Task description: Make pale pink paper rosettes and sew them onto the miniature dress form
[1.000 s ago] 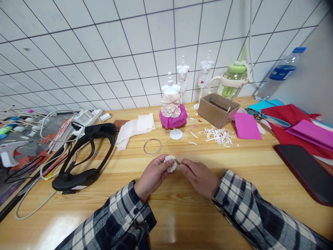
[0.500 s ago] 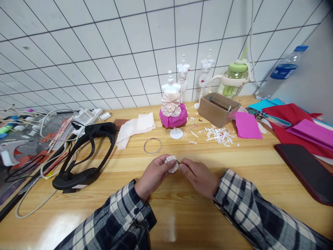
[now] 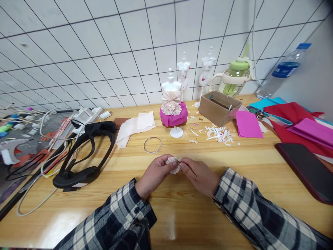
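Between finger and thumb, my left hand (image 3: 156,172) pinches a small pleated paper rosette (image 3: 172,165), pale pink and round. My right hand (image 3: 197,174) is closed beside it on a thin dark tool, mostly hidden by the fingers, whose tip reaches the rosette. Its kind I cannot make out; it could be tweezers. Beyond my hands stands a small white mannequin (image 3: 171,86) on a round base, dressed in a magenta puffed skirt (image 3: 173,117) and pale pleated rosettes (image 3: 171,104). A thin ring (image 3: 152,138) lies on the table to the left.
Pale crepe paper (image 3: 130,130) and a black headset frame (image 3: 85,156) lie left, near tangled cables and a glue gun (image 3: 10,151). On the right are paper shreds (image 3: 220,134), a cardboard box (image 3: 219,109), magenta paper (image 3: 249,124), a phone (image 3: 307,170) and a bottle (image 3: 284,71).
The dark tip in my right hand has shifted slightly over the rosette's upper right part. The rosette is turned a little. Both hands stay nearly in place.
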Demonstrator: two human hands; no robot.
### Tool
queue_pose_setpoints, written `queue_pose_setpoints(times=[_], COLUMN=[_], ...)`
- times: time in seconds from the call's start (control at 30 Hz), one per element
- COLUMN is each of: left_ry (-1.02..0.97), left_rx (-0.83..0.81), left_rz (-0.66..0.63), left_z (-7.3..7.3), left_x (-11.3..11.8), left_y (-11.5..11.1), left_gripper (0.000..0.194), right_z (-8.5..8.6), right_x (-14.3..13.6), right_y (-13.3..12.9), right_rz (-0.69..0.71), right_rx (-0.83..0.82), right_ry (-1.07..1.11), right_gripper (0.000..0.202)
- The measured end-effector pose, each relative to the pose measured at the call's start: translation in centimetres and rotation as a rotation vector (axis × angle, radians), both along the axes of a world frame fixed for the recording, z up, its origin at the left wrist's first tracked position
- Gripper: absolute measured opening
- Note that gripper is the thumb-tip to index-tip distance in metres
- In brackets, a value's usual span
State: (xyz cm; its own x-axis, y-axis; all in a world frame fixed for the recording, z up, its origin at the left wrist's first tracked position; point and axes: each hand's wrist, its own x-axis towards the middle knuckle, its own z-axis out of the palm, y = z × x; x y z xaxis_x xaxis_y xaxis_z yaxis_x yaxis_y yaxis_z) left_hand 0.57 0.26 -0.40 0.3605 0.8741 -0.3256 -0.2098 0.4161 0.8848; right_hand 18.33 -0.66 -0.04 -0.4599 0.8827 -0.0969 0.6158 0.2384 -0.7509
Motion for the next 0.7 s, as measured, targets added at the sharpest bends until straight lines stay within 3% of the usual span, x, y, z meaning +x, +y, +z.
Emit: queue_pose_setpoints(times=[0.2, 0.43, 0.7], left_ry=[-0.026, -0.213, -0.194], left_rx=[-0.013, -0.085, -0.104], left_rz=[0.007, 0.005, 0.046], left_z=[0.07, 0.33, 0.31], left_x=[-0.01, -0.29, -0.18], left_y=[0.01, 0.17, 0.19], left_gripper=[0.023, 0.022, 0.013], right_z=[0.09, -0.09, -0.27], right_x=[0.08, 0.13, -0.23], right_y=[0.01, -0.08, -0.33], right_rz=[0.002, -0.073, -0.060], right_rx=[0.009, 0.042, 0.026], right_ry=[0.002, 0.024, 0.054], right_gripper=[0.031, 0.030, 0.031])
